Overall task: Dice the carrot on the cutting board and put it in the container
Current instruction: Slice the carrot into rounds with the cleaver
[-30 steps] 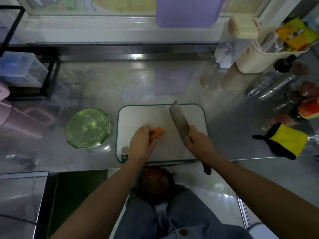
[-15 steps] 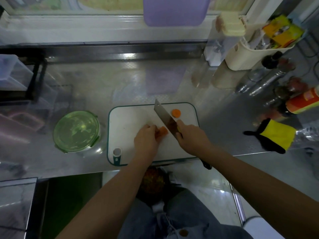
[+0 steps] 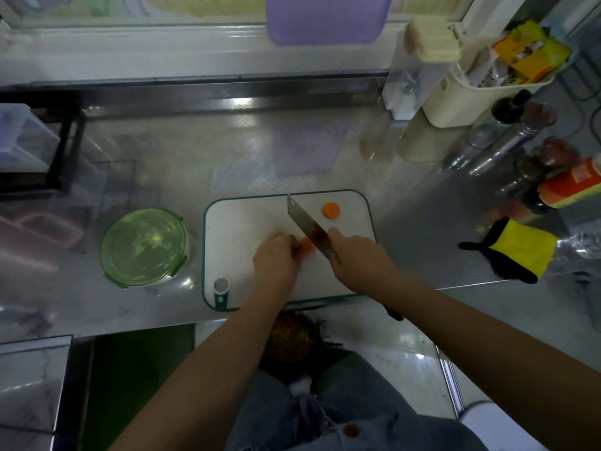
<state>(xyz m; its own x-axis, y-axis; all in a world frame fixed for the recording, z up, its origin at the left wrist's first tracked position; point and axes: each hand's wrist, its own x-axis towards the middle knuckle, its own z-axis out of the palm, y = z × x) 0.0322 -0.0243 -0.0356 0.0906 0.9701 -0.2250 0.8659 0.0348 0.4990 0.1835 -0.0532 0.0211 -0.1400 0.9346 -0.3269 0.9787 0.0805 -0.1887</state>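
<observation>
A white cutting board (image 3: 247,216) with a green rim lies at the counter's front edge. On it my left hand (image 3: 276,258) holds down a short orange carrot piece (image 3: 307,245); most of the piece is hidden by my fingers. My right hand (image 3: 357,258) grips a cleaver (image 3: 309,227) whose blade stands against the carrot's right end. One cut carrot round (image 3: 331,210) lies at the board's far right. A round green-lidded container (image 3: 144,247) stands closed to the left of the board.
A yellow and black glove (image 3: 517,250) lies at the right front of the steel counter. Bottles (image 3: 566,187) and a cream caddy (image 3: 481,92) crowd the right back corner. A bin with food scraps (image 3: 291,340) sits below the counter edge.
The cleaver came from the right side of the board to the carrot and cut off a round, which now lies at the far right. My left hand has slid slightly left along the carrot.
</observation>
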